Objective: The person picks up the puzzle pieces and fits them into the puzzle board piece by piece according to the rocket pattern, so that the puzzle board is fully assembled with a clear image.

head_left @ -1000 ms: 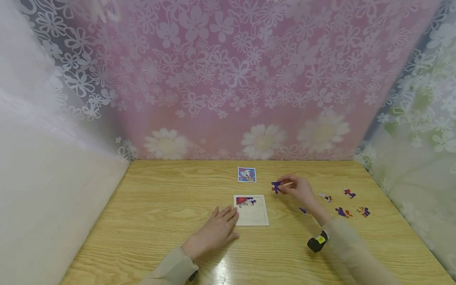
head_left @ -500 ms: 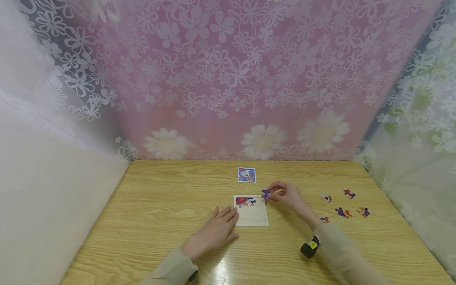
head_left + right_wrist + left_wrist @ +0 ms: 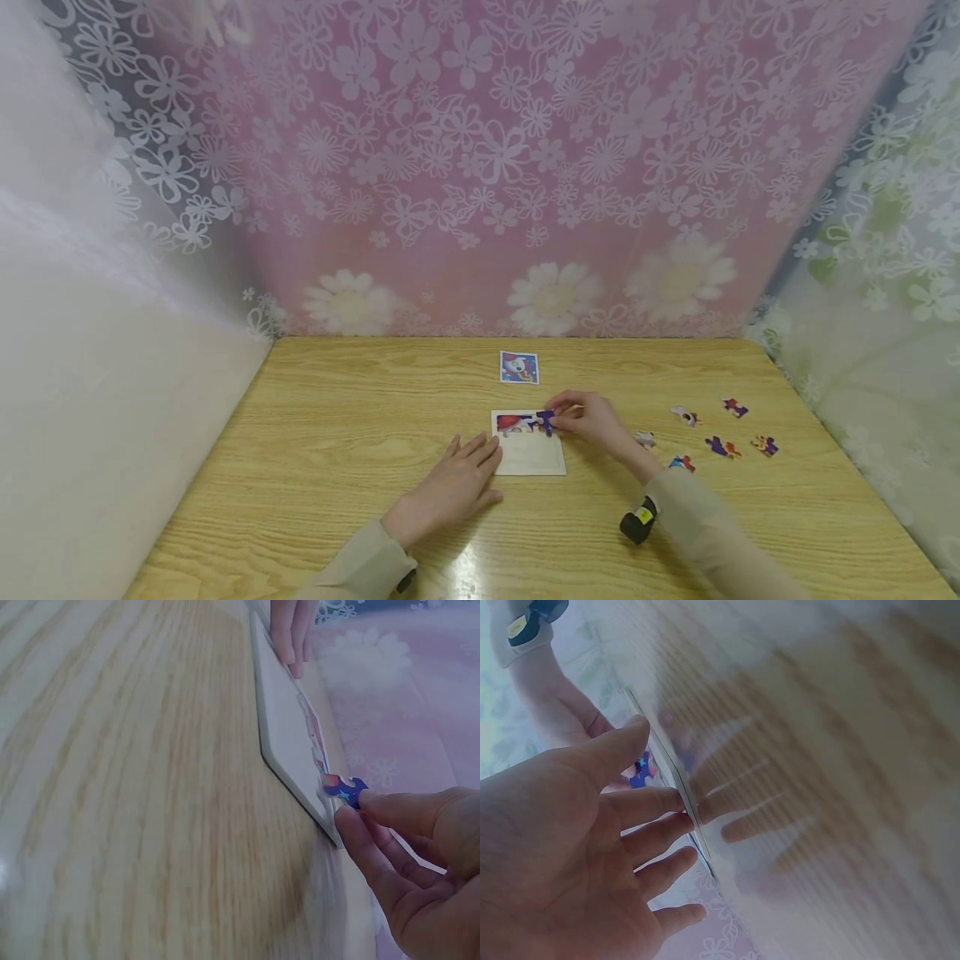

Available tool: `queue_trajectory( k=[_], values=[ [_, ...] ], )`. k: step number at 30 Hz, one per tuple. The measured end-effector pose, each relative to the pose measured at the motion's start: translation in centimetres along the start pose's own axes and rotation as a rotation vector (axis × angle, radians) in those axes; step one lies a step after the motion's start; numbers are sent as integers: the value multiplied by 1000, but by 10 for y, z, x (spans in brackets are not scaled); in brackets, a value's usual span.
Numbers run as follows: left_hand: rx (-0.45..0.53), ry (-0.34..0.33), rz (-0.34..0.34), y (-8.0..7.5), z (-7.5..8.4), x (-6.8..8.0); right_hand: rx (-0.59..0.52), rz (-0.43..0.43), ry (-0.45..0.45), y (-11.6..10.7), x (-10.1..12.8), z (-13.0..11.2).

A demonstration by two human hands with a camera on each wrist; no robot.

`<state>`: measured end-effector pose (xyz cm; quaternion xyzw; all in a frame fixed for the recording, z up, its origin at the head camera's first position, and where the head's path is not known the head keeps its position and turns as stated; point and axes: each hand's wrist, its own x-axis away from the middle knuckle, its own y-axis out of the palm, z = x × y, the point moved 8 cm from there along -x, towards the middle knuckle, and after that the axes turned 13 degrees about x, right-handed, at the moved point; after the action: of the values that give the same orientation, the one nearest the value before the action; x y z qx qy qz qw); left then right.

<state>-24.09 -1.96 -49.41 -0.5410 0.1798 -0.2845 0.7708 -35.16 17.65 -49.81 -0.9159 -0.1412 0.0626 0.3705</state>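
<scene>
A white puzzle tray (image 3: 532,459) (image 3: 283,727) (image 3: 673,769) lies on the wooden table (image 3: 337,433), with a red-and-white piece (image 3: 513,423) set in its top left. My right hand (image 3: 592,417) (image 3: 405,859) pinches a blue puzzle piece (image 3: 546,421) (image 3: 346,791) (image 3: 638,771) over the tray's top right corner. My left hand (image 3: 450,487) (image 3: 570,847) lies flat on the table, its straight fingertips (image 3: 292,641) touching the tray's left edge.
A small picture card (image 3: 519,367) lies beyond the tray. Several loose puzzle pieces (image 3: 723,447) are scattered on the table to the right. Flowered curtains (image 3: 480,167) close in the table at the back and sides.
My right hand has carried the blue piece leftward from the open table to the tray's top right corner. The left hand has stayed where it was.
</scene>
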Motion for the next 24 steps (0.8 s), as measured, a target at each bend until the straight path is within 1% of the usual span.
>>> queue_trajectory(
  k=[8, 20, 24],
  values=[
    [2, -10, -10, 2, -2, -1, 182, 29, 28, 2, -4, -2],
    [-15, -2, -8, 1, 0, 0, 355, 21, 9, 8, -7, -5],
    [-25, -6, -9, 1, -1, 0, 381, 15, -10, 9, -8, -6]
  ],
)
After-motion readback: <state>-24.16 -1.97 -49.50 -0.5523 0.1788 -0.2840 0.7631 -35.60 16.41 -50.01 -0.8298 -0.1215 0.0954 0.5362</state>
